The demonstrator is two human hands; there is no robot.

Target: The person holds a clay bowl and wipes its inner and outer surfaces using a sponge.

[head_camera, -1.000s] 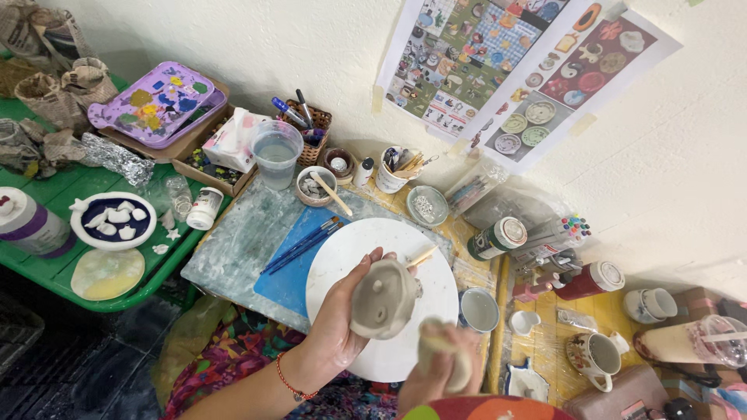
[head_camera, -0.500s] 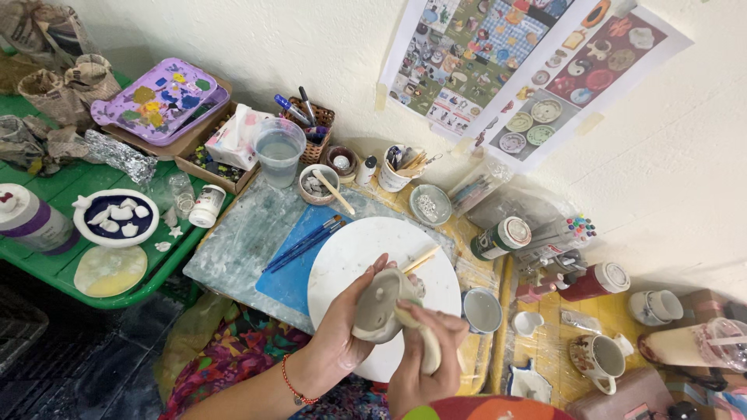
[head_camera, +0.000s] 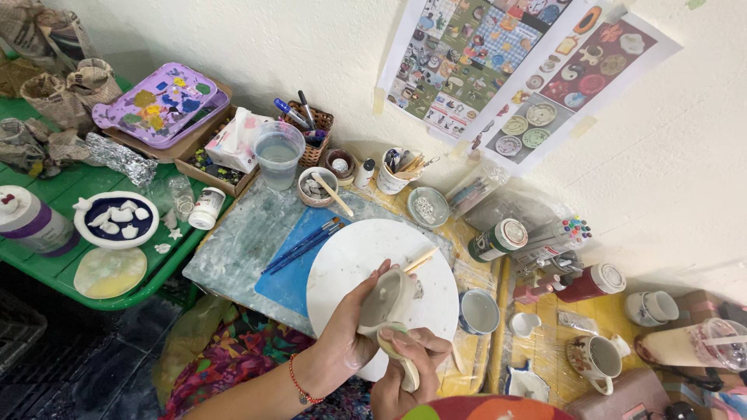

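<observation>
Clay cup (head_camera: 387, 297) is being gripped by the left hand (head_camera: 354, 330) while the right hand (head_camera: 405, 365) is pinching its handle (head_camera: 401, 354), over the white disc (head_camera: 366, 257)

A pottery-painting studio: paint palette (head_camera: 159, 103), brushes (head_camera: 302, 245), turntable (head_camera: 350, 257).

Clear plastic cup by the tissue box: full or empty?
Partly full. The clear plastic cup stands upright with cloudy water reaching roughly two thirds up; the wall above that line is see-through.

Head view, steeply downward, close over worktable (head_camera: 233, 249).
</observation>
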